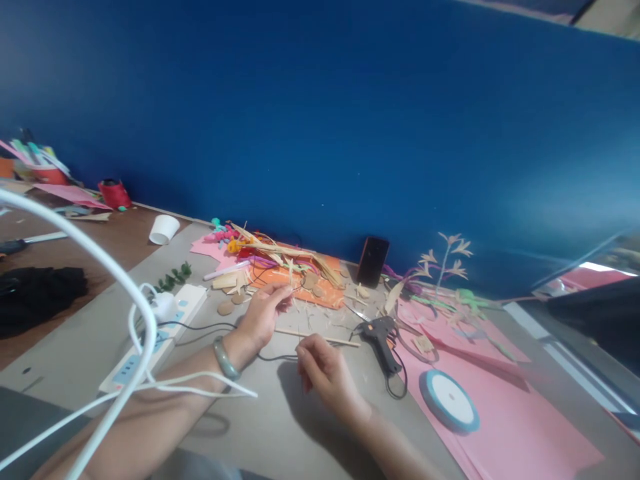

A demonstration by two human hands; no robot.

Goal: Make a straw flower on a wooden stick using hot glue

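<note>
My left hand (pixel 265 317), with a bangle (pixel 226 359) at the wrist, is closed in a pinch above the grey tabletop. Whatever is between its fingertips is too small to make out. To its right and nearer me, my right hand (pixel 327 377) is closed too, thumb against curled fingers; a very thin sliver seems to rise by its fingertips, but I cannot tell what it is. A thin wooden stick (pixel 320 337) lies just beyond the right hand. Dried husk strips (pixel 295 253) are heaped on orange paper (pixel 327 293) past both hands.
A black glue gun (pixel 383 343) and a blue-rimmed tape roll (pixel 449 401) lie right, by pink paper (pixel 515 420). A phone (pixel 373 261) leans on the blue partition (pixel 320 133). White cables (pixel 117 273) cross the left, over a power strip (pixel 165 333). A paper cup (pixel 164 229) lies tipped.
</note>
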